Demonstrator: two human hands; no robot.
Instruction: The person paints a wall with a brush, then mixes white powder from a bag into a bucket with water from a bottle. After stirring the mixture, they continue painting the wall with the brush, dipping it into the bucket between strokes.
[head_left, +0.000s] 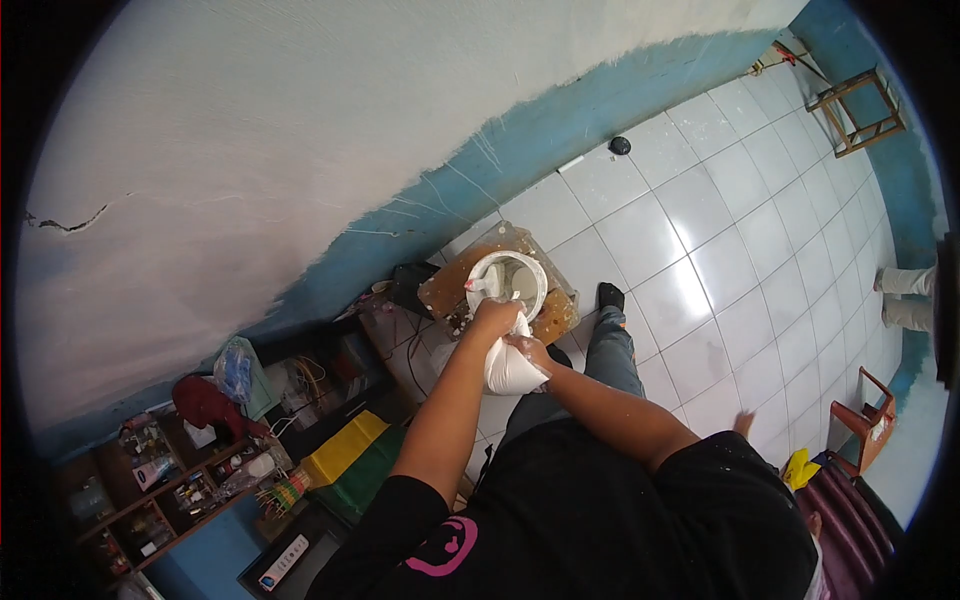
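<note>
A white plastic bag (508, 372), bulging at its lower end, is held in front of my body. My left hand (494, 318) is closed around its gathered neck, beside the near rim of a white bucket (543, 283). Slightly lower and to the right, my right hand (530, 352) also grips the bag, fingers wrapped into the plastic. Whitish material shows inside the bucket, along with a pale object whose kind I cannot make out. The bucket stands on a stained brown wooden stool or small table (562, 318).
A wall (240, 150), pale above and blue below, runs along the left. Cluttered wooden shelves (165, 480) stand at lower left. White floor tiles (690, 210) spread right, with a wooden stool frame (858, 110), a reddish-brown chair (862, 430) and another person's legs (908, 298) at the far side.
</note>
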